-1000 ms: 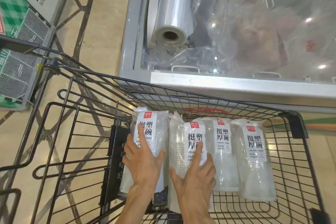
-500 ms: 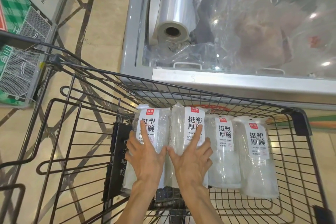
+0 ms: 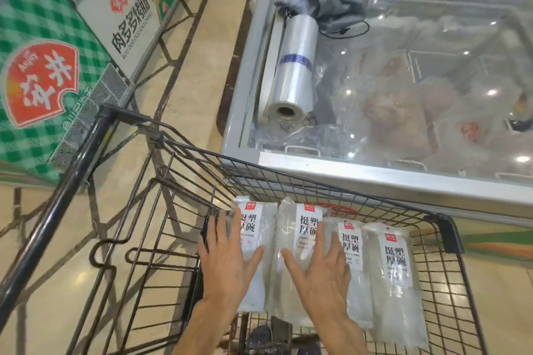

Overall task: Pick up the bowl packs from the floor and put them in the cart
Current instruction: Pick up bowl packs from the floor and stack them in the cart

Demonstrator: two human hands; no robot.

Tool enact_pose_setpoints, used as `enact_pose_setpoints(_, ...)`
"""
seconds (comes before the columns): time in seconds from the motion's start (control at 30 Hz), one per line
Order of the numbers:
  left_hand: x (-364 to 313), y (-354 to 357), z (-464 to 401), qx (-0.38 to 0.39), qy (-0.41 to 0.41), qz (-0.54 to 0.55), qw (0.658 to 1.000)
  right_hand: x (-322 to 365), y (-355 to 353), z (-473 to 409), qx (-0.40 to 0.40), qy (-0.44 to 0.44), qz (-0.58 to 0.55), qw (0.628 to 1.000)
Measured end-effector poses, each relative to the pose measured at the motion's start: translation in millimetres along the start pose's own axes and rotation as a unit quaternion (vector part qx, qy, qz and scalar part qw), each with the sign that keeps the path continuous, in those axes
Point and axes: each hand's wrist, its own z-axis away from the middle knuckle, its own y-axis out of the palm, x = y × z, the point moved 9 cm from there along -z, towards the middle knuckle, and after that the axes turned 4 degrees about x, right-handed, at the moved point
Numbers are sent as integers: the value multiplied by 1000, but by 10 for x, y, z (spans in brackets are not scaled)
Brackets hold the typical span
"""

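Clear plastic bowl packs lie side by side in the cart (image 3: pixel 450 235), long axes running near to far. Left hand (image 3: pixel 227 262), fingers straight, lies flat on the leftmost pack (image 3: pixel 259 228); right hand (image 3: pixel 320 274), likewise flat, covers the second pack (image 3: pixel 300 239); third pack (image 3: pixel 350 245) and fourth pack (image 3: pixel 396 262) lie untouched further right.

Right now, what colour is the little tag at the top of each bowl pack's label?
Red, with white characters, atop the bowl packs' white labels; clearest in the head view.

The bowl packs (image 3: pixel 305 242) are wrapped in glossy clear plastic with matt white paper labels. The cart (image 3: pixel 178 228) holding them is made of dark coated wire. Beside it, polished floor tiles (image 3: pixel 184 101) are seen.
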Motion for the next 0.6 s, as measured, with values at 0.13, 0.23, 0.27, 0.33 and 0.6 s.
enact_pose_setpoints(0.13, -118, -820, 280, -11, 39, -17, 999, 387, -737, 299, 11, -91, 66, 994)
enact_pose_setpoints(0.23, -236, -1509, 527, -33, 50, -16, 998, 785, -1258, 554, 3, -170, 159, 972)
enact_pose_setpoints(0.27, -269, -1740, 611, -38, 52, -14, 998, 931, -1400, 650, 10, -194, 188, 963)
enact_pose_setpoints(0.33, -289, -2184, 787, -59, 55, -7, 997, 1211, -1645, 852, 31, -231, 219, 947)
enact_pose_setpoints(0.6, 219, -3535, 1248, -112, 69, 17, 991, 2425, -2287, 1727, 29, -354, 253, 900)
